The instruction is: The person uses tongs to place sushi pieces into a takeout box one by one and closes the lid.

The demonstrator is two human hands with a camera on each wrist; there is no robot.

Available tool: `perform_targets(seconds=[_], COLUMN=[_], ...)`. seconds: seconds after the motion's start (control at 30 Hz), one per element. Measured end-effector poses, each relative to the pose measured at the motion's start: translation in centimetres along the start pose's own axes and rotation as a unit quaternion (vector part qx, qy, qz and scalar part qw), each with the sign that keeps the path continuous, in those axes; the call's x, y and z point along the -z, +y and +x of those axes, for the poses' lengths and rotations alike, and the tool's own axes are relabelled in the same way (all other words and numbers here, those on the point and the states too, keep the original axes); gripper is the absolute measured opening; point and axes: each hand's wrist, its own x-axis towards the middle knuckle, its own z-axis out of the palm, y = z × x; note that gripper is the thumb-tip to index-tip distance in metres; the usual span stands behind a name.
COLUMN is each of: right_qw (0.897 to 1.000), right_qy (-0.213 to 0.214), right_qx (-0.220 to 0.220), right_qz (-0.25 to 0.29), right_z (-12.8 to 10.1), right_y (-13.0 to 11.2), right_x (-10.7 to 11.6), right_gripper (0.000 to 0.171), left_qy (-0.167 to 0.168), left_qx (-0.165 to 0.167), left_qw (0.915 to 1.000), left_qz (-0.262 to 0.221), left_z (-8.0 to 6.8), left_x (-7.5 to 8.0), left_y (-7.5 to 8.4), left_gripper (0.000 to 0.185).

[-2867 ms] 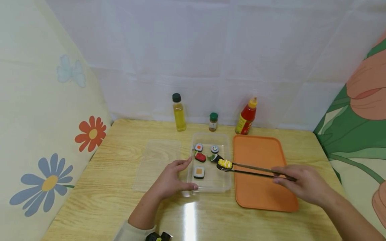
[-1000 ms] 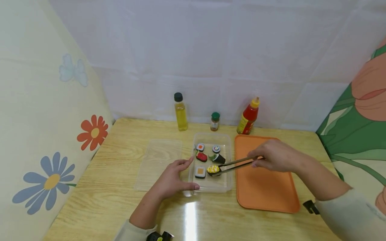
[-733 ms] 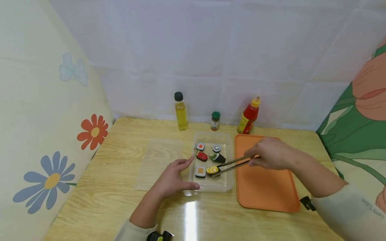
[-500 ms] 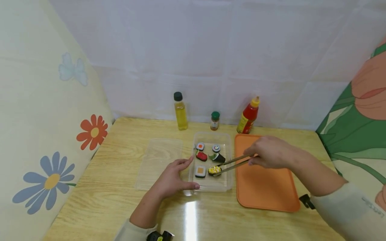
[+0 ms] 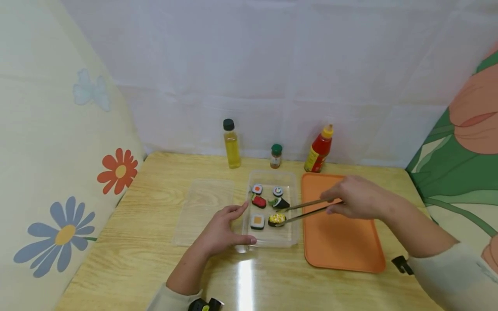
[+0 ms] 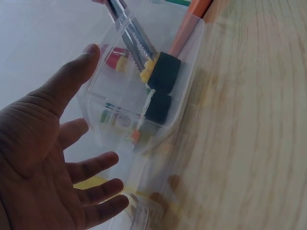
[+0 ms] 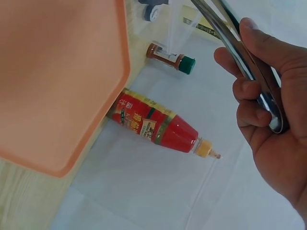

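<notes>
My right hand [image 5: 355,198] holds metal tongs [image 5: 311,213], also gripped in the right wrist view. Their arms stand apart inside a clear plastic container [image 5: 289,239]. One tip lies by the corn-topped sushi piece [image 5: 277,219], which sits on the container's floor; whether it touches is unclear. Beside that piece is a square roll [image 5: 257,221]. Behind them lie a red-topped piece [image 5: 258,201], a dark cone-shaped hand roll [image 5: 281,203] and two small rolls. My left hand [image 5: 221,231], fingers spread, rests at the container's left side, thumb near its front corner.
An orange tray [image 5: 338,246] stands right of the container. A clear lid [image 5: 204,207] lies to the left. Along the back wall stand an oil bottle [image 5: 232,149], a green-capped spice jar [image 5: 276,156] and a red sauce bottle [image 5: 320,150].
The tongs have carried the corn-topped sushi left from the container's right edge to beside the square roll. Their arms have since spread, letting it go. The left hand has stayed in place.
</notes>
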Motion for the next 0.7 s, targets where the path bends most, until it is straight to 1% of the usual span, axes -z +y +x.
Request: perform_targets(seconds=[0.17,0.37,0.53,0.7], right_qw=[1.000,0.998,0.997,0.995], right_qy=[0.023,0.061,0.071,0.089], right_qx=[-0.002,0.010,-0.001,0.001], right_qz=[0.009,0.012,0.038,0.051], right_z=[-1.1,-2.3,-3.1,-3.8], right_y=[0.3,0.8,1.3,1.6], right_x=[-0.4,-1.2,-1.9,-2.5], right_gripper=[0.030,0.031,0.033,0.034], left_qy=[-0.002,-0.001,0.000,0.000], left_qx=[0.000,0.000,-0.004,-0.003], left_qw=[1.0000,1.0000,1.0000,1.0000], left_qz=[-0.003,-0.005,-0.006,-0.005], left_z=[0.0,0.1,0.0,0.0], left_x=[0.0,0.0,0.0,0.0], left_y=[0.0,0.0,0.0,0.0], left_gripper=[0.109,0.107,0.107,0.106])
